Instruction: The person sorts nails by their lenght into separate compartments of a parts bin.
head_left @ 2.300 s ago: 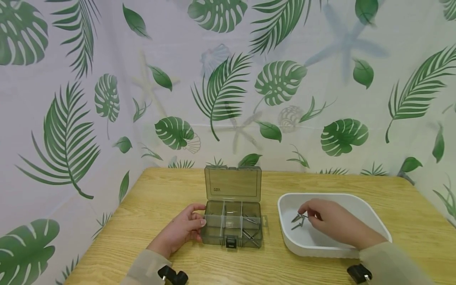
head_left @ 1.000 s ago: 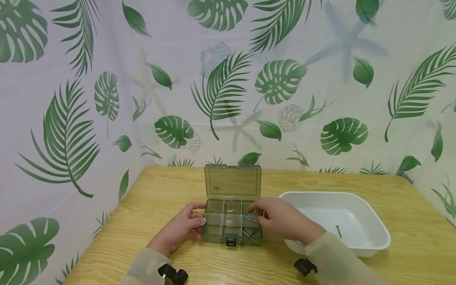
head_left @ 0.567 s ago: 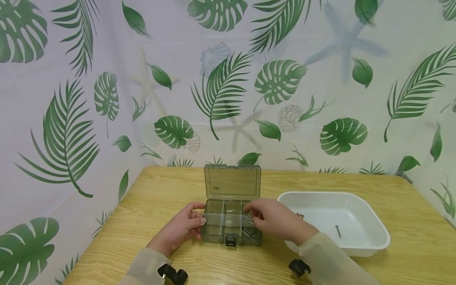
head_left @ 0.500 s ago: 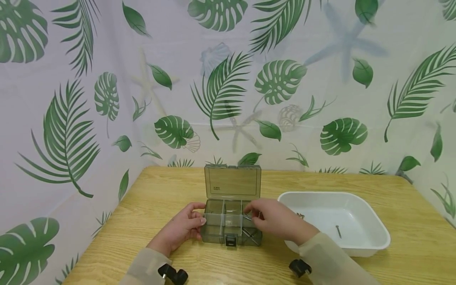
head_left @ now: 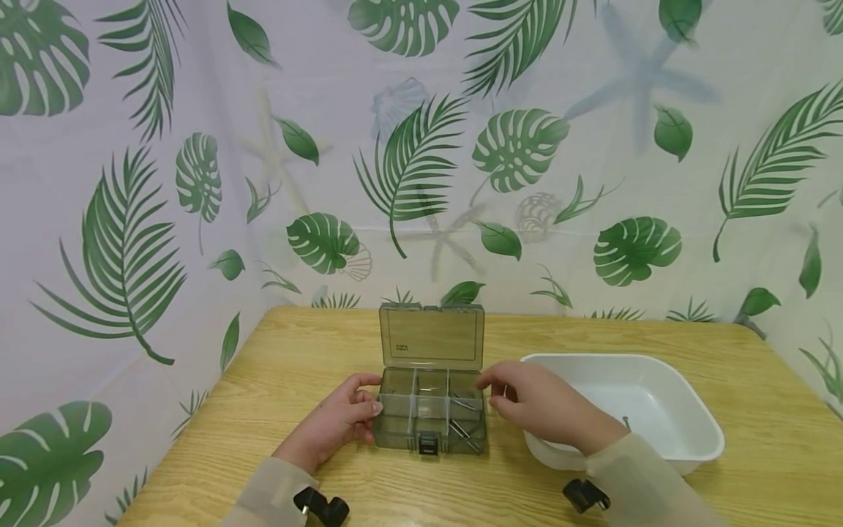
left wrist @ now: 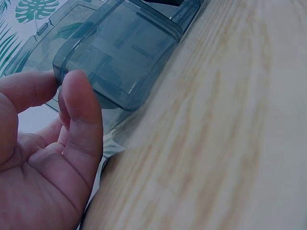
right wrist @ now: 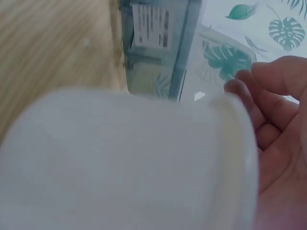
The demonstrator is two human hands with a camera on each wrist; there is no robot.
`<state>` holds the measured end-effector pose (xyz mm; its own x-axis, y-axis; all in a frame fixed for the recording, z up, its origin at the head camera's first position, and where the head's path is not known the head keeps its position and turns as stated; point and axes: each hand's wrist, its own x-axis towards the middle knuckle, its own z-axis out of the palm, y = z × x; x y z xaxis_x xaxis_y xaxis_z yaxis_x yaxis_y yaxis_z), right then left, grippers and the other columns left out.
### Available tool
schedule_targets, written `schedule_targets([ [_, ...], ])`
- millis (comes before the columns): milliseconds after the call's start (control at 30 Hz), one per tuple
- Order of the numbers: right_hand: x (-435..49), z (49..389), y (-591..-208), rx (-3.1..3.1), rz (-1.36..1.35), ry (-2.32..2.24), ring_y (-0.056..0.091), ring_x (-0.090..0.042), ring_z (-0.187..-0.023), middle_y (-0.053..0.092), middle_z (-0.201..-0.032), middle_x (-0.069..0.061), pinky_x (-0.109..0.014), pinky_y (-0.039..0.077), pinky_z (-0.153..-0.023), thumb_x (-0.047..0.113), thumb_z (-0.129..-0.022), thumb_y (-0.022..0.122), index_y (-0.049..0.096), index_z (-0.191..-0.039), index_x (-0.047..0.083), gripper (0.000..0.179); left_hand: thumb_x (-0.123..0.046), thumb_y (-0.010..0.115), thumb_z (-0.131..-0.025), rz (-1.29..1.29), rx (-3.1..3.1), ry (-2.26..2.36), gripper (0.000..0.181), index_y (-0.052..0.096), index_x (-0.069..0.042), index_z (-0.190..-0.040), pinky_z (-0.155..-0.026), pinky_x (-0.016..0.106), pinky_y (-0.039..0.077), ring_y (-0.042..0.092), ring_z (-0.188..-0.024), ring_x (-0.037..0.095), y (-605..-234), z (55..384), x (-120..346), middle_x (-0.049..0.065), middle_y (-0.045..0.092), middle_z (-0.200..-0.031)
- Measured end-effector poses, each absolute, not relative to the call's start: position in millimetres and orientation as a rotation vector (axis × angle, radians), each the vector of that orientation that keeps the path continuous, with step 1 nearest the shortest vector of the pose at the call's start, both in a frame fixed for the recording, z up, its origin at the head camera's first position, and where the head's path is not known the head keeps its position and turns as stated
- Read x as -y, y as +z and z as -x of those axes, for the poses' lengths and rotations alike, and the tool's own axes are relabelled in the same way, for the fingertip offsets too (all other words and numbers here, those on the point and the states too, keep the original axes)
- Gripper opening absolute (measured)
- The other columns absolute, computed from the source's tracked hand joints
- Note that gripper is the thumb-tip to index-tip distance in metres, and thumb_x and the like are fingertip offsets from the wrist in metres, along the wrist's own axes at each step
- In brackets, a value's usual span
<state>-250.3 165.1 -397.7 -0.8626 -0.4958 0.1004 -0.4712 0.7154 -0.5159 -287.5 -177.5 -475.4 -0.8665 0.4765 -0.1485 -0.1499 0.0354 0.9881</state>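
Observation:
My left hand (head_left: 342, 417) holds the left side of a smoky clear compartment box (head_left: 398, 441), thumb and finger at its corner in the left wrist view. The box's lid (head_left: 431, 337) stands raised at the back. Several metal screws (head_left: 464, 435) lie in the right-hand compartments, front and back. Just off the box's right edge is my right hand (head_left: 536, 402), fingers loosely bent with nothing between them. In the right wrist view those fingertips (right wrist: 237, 91) hang in the air beyond the tray's rim.
A white tray (head_left: 665, 388) stands to the right of the box, partly under my right forearm. One screw (head_left: 626, 421) shows inside it. The wooden table (head_left: 421, 498) ends at a leaf-patterned curtain (head_left: 421, 146) behind and at the left.
My right hand went from the tray to the box's back right compartment with screws, let them go there, and has now drawn back to the right. The left hand stayed on the box.

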Motion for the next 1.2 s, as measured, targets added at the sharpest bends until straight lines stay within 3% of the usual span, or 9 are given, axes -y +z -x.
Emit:
schedule_targets([
  [533, -232.1, 244.8, -398.5, -2.962, 0.706, -0.787, 0.053, -0.007, -0.079, 0.061, -0.091, 0.010, -0.030, 0.048, -0.069, 0.010, -0.097, 0.063, 0.069, -0.118, 0.014, 0.022, -0.014, 0.061, -0.103, -0.317, -1.887, 1.879, 0.056, 0.033, -0.005, -0.151, -0.065, 0.033, 0.055, 0.049, -0.072, 0.017, -475.8, 286.9, 176.4, 0.006, 0.051, -0.094],
  [900, -268.4, 254.0, -419.0, -2.924, 0.626, -0.691, 0.058, -0.011, -0.091, 0.066, -0.119, -0.003, -0.035, 0.052, -0.078, 0.010, -0.091, 0.071, 0.068, -0.124, 0.008, 0.033, -0.014, 0.060, -0.103, -0.315, -1.884, 1.888, 0.056, 0.033, -0.005, -0.151, -0.065, 0.033, 0.056, 0.050, -0.072, 0.018, -478.8, 289.3, 177.5, 0.006, 0.052, -0.093],
  [1200, -271.6, 260.1, -437.3, -2.919, 0.635, -0.633, 0.056, -0.009, -0.087, 0.066, -0.116, 0.001, -0.032, 0.051, -0.075, 0.009, -0.089, 0.071, 0.071, -0.124, 0.010, 0.035, -0.012, 0.058, -0.104, -0.322, -1.890, 1.880, 0.055, 0.032, -0.005, -0.151, -0.065, 0.034, 0.055, 0.049, -0.072, 0.018, -478.9, 289.7, 176.6, 0.005, 0.051, -0.092],
])
